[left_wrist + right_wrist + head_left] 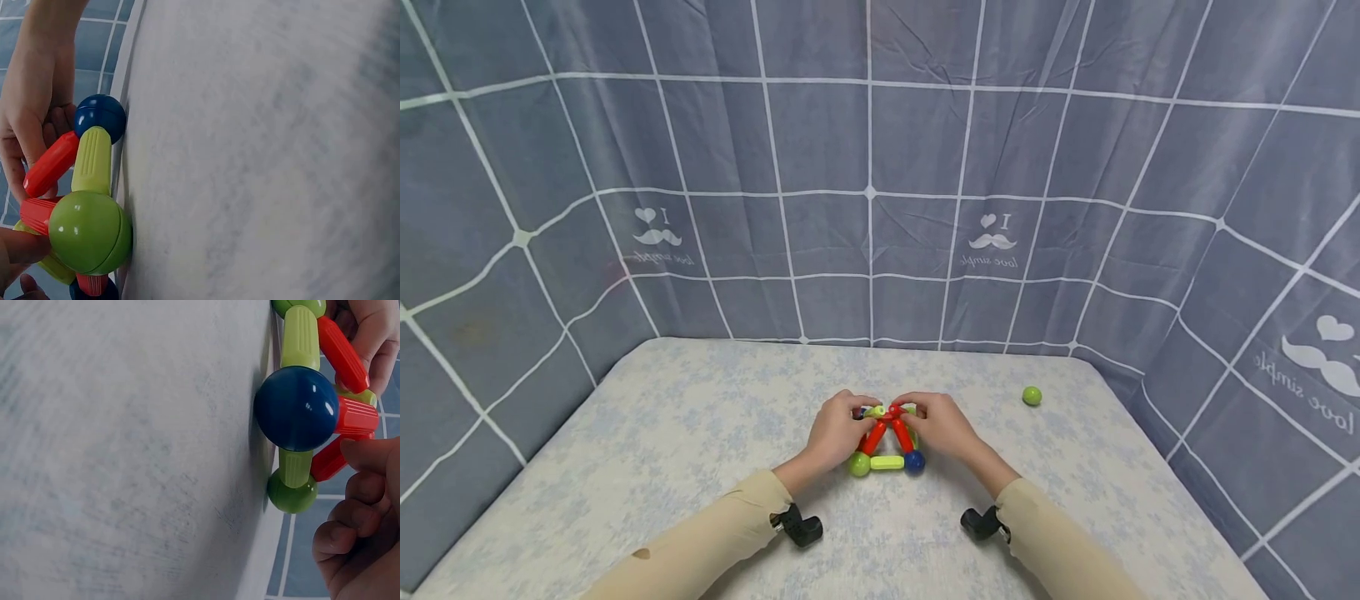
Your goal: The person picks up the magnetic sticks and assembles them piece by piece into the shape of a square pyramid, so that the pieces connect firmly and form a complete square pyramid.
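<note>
Both hands work at a small frame of magnetic rods and balls on the table. Its near side is a yellow-green rod [887, 462] between a green ball [860, 464] and a blue ball [913, 462]. Red rods [344, 355] lean upward and inward from the corner balls. At the upper left, my left hand [837, 429] pinches a red rod, its thumb and index finger near the top. Opposite it, my right hand [945, 425] pinches another red rod [331, 458] between thumb and fingers. The fingers partly hide the far side of the frame.
A loose green ball [1032, 396] lies toward the back right of the table [700, 433], which has a pale patterned cover. Grey gridded curtains [820, 242] hang behind it and along both sides.
</note>
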Demonstrator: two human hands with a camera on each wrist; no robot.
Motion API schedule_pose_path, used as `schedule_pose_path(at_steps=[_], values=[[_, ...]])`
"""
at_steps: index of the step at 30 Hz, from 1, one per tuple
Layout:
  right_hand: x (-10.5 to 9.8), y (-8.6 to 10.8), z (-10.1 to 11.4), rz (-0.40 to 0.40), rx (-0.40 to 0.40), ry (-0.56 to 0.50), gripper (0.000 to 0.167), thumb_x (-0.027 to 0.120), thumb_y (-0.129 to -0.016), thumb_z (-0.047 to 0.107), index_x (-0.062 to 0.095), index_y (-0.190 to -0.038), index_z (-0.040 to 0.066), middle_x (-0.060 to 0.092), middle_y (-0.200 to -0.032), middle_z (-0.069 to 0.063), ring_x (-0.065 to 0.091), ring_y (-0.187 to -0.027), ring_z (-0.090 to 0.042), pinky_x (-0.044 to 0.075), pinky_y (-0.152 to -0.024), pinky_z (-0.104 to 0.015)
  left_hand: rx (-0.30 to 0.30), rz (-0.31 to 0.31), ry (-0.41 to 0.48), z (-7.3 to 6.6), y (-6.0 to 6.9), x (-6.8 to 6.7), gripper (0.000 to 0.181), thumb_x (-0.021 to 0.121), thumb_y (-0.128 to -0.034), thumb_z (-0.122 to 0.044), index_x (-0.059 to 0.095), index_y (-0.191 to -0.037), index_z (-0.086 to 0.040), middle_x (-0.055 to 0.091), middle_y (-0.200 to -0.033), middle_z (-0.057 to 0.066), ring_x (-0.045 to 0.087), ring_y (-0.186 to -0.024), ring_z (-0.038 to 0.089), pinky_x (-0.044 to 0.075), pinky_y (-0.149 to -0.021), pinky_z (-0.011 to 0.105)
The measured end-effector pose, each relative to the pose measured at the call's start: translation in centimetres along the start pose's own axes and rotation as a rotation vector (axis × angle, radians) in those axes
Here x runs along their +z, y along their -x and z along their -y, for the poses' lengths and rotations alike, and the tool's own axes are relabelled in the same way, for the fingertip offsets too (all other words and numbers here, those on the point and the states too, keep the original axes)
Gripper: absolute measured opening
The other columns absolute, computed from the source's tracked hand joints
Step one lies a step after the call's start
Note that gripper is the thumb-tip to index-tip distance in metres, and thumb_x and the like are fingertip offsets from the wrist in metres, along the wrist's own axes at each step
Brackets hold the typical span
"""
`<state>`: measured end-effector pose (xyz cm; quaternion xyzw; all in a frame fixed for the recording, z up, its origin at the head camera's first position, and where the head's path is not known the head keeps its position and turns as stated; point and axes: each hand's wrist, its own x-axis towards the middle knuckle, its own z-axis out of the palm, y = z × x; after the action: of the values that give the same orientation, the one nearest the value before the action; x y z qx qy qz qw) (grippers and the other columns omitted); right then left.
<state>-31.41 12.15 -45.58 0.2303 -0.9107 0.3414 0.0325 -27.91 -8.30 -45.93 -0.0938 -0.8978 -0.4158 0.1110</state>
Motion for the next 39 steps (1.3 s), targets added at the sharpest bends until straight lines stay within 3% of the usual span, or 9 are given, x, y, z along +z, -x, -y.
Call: schedule_pose_path(at_steps=[8, 14, 19, 22, 27, 34, 39], values=[[0.0, 0.0, -0.1, -0.001, 0.003, -0.003, 0.022, 0.067, -0.097, 0.019, 0.073, -0.118, 0.025, 0.041, -0.053, 0.003, 0.036, -0.044, -0.011, 0.030, -0.044, -0.024, 0.007, -0.004, -0.051, -0.1, -0.2, 0.2, 0.022, 0.074, -0.0910, -0.016, 0.079, -0.112, -0.020, 0.050, -0.078, 0.002, 0.044, -0.063, 0.017, 0.030, -0.051, 0.025], [0.1, 0.3, -0.1, -0.009, 0.008, -0.014, 0.026, 0.067, -0.098, 0.021, 0.071, -0.124, 0.020, 0.042, -0.054, 0.004, 0.037, -0.044, -0.011, 0.031, -0.044, -0.024, -0.019, -0.020, -0.055, -0.2, 0.0, 0.3, 0.026, 0.073, -0.0913, -0.017, 0.076, -0.117, -0.016, 0.049, -0.080, 0.002, 0.042, -0.064, 0.016, 0.030, -0.053, 0.026], [-0.6, 1.2, 0.0, -0.045, 0.021, -0.053, 0.022, 0.067, -0.098, 0.030, 0.074, -0.113, 0.017, 0.041, -0.054, 0.004, 0.037, -0.046, -0.011, 0.030, -0.045, -0.024, -0.062, -0.050, -0.013, -0.4, 0.8, -0.1, 0.012, 0.069, -0.0930, -0.024, 0.075, -0.096, -0.014, 0.055, -0.078, -0.001, 0.047, -0.062, 0.014, 0.035, -0.053, 0.026], [-1.0, 1.8, 0.0, -0.009, 0.021, -0.078, 0.018, 0.068, -0.096, 0.034, 0.077, -0.099, 0.018, 0.038, -0.054, 0.005, 0.034, -0.047, -0.011, 0.028, -0.045, -0.024, -0.074, -0.005, -0.012, -0.7, 1.3, -0.3, 0.020, 0.071, -0.0914, -0.034, 0.076, -0.087, -0.015, 0.062, -0.079, -0.004, 0.052, -0.064, 0.011, 0.040, -0.054, 0.026], [-1.0, 2.4, -0.2, 0.092, -0.009, -0.099, 0.014, 0.069, -0.094, 0.031, 0.076, -0.090, 0.020, 0.039, -0.054, 0.006, 0.034, -0.047, -0.009, 0.028, -0.046, -0.023, -0.058, 0.076, -0.061, -1.0, 1.8, -0.3, 0.022, 0.077, -0.0865, -0.034, 0.079, -0.094, -0.013, 0.066, -0.090, -0.002, 0.054, -0.065, 0.009, 0.042, -0.052, 0.025], [-0.7, 2.7, -0.1, 0.105, -0.010, -0.107, 0.010, 0.069, -0.094, 0.028, 0.076, -0.091, 0.022, 0.042, -0.054, 0.007, 0.036, -0.047, -0.009, 0.029, -0.046, -0.023, -0.062, 0.044, 0.011, -0.6, 2.2, 0.1, 0.019, 0.075, -0.0890, -0.027, 0.078, -0.096, -0.009, 0.071, -0.090, 0.001, 0.054, -0.059, 0.008, 0.041, -0.048, 0.025], [-0.7, 2.6, 0.0, 0.091, -0.026, -0.094, 0.010, 0.070, -0.094, 0.028, 0.076, -0.092, 0.020, 0.042, -0.054, 0.007, 0.036, -0.047, -0.008, 0.029, -0.046, -0.023, -0.065, 0.023, 0.046, -0.5, 2.4, 0.2, 0.017, 0.073, -0.0906, -0.026, 0.077, -0.094, -0.010, 0.067, -0.082, -0.001, 0.054, -0.059, 0.009, 0.042, -0.049, 0.025]])
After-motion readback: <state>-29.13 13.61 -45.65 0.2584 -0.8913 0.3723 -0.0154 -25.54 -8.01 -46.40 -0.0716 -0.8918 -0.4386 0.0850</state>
